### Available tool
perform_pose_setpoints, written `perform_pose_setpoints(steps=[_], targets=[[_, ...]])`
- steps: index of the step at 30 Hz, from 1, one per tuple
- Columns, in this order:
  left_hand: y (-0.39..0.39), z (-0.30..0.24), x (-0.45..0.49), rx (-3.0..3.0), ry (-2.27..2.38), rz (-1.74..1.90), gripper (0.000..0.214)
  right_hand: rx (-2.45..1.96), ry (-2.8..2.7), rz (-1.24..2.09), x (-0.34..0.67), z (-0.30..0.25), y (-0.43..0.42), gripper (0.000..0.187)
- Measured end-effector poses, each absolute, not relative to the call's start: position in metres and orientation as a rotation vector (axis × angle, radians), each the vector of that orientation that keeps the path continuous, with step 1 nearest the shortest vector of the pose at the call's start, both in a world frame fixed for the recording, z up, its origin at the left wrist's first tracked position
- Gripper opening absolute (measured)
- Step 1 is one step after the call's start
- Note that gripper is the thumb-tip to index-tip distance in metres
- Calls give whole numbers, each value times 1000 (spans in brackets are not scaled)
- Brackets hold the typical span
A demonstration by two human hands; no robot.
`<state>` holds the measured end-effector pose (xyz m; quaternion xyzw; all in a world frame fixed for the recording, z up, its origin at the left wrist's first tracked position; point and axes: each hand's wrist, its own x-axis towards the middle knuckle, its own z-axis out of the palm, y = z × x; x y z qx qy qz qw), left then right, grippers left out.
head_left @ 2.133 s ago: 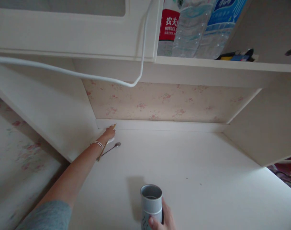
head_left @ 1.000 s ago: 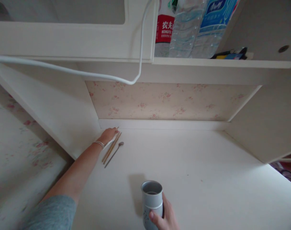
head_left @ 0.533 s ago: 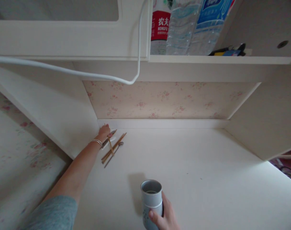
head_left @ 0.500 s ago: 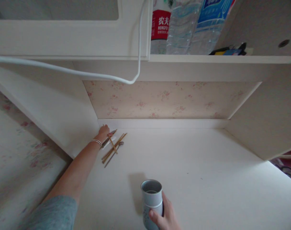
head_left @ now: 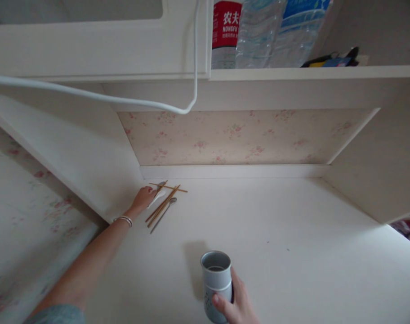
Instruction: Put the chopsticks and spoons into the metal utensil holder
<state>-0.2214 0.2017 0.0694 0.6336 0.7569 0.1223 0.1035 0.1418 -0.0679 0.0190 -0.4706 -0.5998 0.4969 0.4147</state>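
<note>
My left hand (head_left: 144,198) reaches to the back left of the white tabletop, fingers curled at a pile of utensils. A dark-handled spoon (head_left: 161,184) and a chopstick run under or into those fingers; what exactly they grip is hidden. One wooden chopstick (head_left: 174,188) lies crosswise above the others. Beside the hand are a white spoon (head_left: 158,197), several wooden chopsticks (head_left: 162,208) and a long-handled metal spoon (head_left: 163,216). At the front, my right hand (head_left: 237,299) is wrapped around a pale grey metal cylinder holder (head_left: 217,280), upright, its open top facing me.
A white cable (head_left: 124,100) hangs across the cabinet front. Overhead, a shelf (head_left: 292,73) carries water bottles (head_left: 259,36) and small dark items (head_left: 336,60). White side panels (head_left: 90,148) bound the tabletop (head_left: 259,211) at left and right.
My left hand has drawn back slightly toward me. The crossing chopstick has swung round and now points right, farther back. My right hand still holds the holder; the view has shifted slightly.
</note>
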Motion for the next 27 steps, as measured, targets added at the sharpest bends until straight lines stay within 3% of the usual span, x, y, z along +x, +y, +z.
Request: perform_pose_setpoints(steps=[5, 10, 27], targets=[[181, 45, -208, 2077, 2082, 231, 51, -1188, -1504, 1256, 141, 26, -68, 60], [181, 45, -211, 2181, 2016, 151, 33, -1197, -1488, 1261, 141, 30, -69, 62], [162, 55, -214, 2067, 2076, 209, 24, -1165, -1510, 1273, 143, 30, -75, 53]])
